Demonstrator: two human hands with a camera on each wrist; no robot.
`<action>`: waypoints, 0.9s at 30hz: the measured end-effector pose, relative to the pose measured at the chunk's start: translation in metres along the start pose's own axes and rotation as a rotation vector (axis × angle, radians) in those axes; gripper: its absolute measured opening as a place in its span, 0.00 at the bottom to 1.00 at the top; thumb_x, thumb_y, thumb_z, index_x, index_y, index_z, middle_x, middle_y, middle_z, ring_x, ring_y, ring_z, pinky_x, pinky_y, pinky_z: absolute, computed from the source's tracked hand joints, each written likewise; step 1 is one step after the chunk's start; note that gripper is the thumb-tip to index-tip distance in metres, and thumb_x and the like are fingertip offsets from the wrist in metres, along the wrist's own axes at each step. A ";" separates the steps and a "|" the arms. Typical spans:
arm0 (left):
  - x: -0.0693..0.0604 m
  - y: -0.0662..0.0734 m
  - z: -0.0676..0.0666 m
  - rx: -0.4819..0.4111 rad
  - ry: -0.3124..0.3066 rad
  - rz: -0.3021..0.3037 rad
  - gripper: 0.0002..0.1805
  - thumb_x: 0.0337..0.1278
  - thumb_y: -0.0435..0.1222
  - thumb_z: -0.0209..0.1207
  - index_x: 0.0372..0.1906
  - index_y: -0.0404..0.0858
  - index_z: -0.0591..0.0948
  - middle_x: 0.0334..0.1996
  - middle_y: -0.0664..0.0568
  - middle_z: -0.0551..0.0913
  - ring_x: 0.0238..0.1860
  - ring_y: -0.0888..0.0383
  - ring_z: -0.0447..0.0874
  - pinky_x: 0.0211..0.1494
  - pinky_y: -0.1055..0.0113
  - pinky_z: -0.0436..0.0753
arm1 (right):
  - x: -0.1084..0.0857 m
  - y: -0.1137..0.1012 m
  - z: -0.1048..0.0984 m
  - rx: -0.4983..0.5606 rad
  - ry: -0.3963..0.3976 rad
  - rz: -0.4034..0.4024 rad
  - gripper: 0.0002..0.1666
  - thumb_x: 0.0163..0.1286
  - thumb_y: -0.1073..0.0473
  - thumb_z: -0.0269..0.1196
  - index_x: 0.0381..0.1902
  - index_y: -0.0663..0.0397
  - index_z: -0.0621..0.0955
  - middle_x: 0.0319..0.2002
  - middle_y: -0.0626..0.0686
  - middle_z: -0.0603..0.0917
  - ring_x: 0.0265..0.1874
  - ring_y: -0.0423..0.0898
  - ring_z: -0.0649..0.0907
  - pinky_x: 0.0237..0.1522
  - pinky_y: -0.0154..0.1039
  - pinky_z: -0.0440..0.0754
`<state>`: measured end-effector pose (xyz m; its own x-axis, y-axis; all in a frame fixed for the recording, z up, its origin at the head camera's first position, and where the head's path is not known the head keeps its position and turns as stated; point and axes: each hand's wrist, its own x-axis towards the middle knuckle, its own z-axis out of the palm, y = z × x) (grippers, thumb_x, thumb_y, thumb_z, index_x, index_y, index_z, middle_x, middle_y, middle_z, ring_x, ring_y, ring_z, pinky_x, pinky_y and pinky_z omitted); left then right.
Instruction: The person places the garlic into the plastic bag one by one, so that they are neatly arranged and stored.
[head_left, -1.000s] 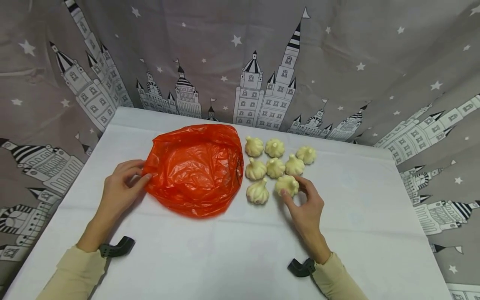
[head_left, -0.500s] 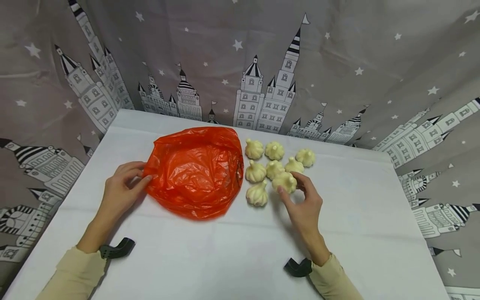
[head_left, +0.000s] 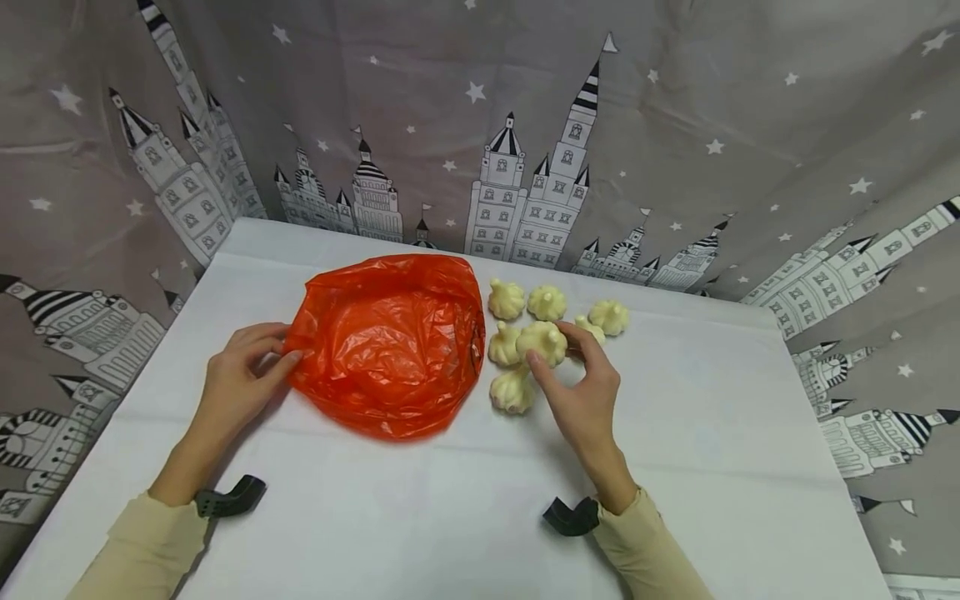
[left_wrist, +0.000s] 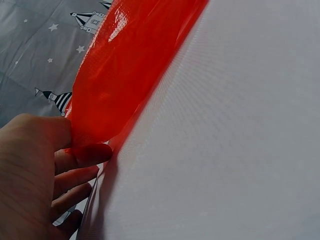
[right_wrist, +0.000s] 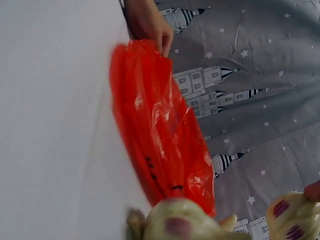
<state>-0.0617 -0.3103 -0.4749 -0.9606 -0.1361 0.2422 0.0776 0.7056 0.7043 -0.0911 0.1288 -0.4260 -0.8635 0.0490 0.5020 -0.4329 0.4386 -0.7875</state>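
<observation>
A red plastic bag [head_left: 390, 342] lies on the white table with its mouth spread wide. At its left rim, my left hand [head_left: 238, 379] pinches the plastic between thumb and fingers; the left wrist view shows the film [left_wrist: 112, 85] caught there. To the right of the bag, my right hand [head_left: 581, 396] grips a pale garlic bulb [head_left: 542, 343] above the other bulbs. Purple patches show on this held bulb [right_wrist: 295, 217] in the right wrist view. Several more bulbs sit on the table, such as a front one [head_left: 512, 392] and a rear one [head_left: 507, 298]; the held bulb partly covers some.
The white cloth [head_left: 420, 517] covers the table. Behind it hangs a grey curtain [head_left: 420, 75] printed with castles and stars. A black wrist mount [head_left: 231, 497] sits on the left wrist, another black mount [head_left: 572, 517] on the right.
My right hand has lifted its garlic bulb from the front of the group and carried it left and up, over the other bulbs. The left hand keeps its place on the bag.
</observation>
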 end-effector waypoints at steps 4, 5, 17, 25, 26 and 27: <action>-0.002 0.000 -0.002 -0.006 0.000 -0.008 0.11 0.69 0.40 0.68 0.38 0.34 0.87 0.66 0.39 0.81 0.72 0.40 0.73 0.64 0.85 0.68 | 0.005 -0.011 0.012 0.020 -0.038 0.004 0.29 0.64 0.56 0.77 0.61 0.58 0.83 0.50 0.53 0.89 0.50 0.48 0.85 0.56 0.42 0.81; -0.002 0.001 -0.002 -0.009 -0.002 -0.010 0.11 0.69 0.39 0.68 0.38 0.34 0.87 0.66 0.39 0.81 0.72 0.40 0.72 0.64 0.85 0.68 | 0.006 -0.014 0.015 0.029 -0.046 0.005 0.29 0.64 0.56 0.77 0.61 0.58 0.83 0.51 0.53 0.89 0.50 0.48 0.85 0.56 0.42 0.81; -0.001 0.000 -0.002 -0.017 -0.001 -0.009 0.10 0.69 0.40 0.68 0.38 0.35 0.87 0.66 0.40 0.81 0.72 0.40 0.72 0.64 0.84 0.68 | 0.013 -0.035 0.048 0.073 -0.133 -0.037 0.29 0.65 0.55 0.77 0.62 0.54 0.83 0.54 0.51 0.89 0.47 0.48 0.87 0.55 0.50 0.85; -0.001 0.001 -0.001 -0.022 -0.003 -0.007 0.10 0.69 0.39 0.68 0.37 0.35 0.87 0.66 0.39 0.81 0.71 0.40 0.72 0.64 0.86 0.67 | 0.014 -0.047 0.068 0.086 -0.198 -0.024 0.29 0.66 0.52 0.75 0.63 0.54 0.82 0.54 0.51 0.88 0.49 0.48 0.86 0.55 0.54 0.85; 0.000 0.001 0.000 -0.022 -0.003 -0.004 0.10 0.69 0.39 0.68 0.37 0.35 0.87 0.66 0.39 0.81 0.71 0.40 0.72 0.63 0.87 0.66 | 0.014 -0.048 0.071 0.088 -0.205 -0.024 0.29 0.67 0.52 0.75 0.63 0.54 0.81 0.54 0.51 0.88 0.49 0.48 0.86 0.54 0.54 0.85; 0.001 0.001 0.000 -0.023 -0.003 -0.001 0.10 0.69 0.39 0.68 0.37 0.35 0.87 0.66 0.39 0.81 0.71 0.40 0.72 0.63 0.87 0.66 | 0.014 -0.049 0.073 0.090 -0.212 -0.024 0.29 0.67 0.52 0.75 0.62 0.55 0.81 0.53 0.51 0.88 0.49 0.48 0.85 0.52 0.54 0.85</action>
<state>-0.0623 -0.3098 -0.4742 -0.9616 -0.1348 0.2392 0.0824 0.6891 0.7200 -0.1011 0.0423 -0.4061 -0.8834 -0.1549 0.4422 -0.4675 0.3546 -0.8097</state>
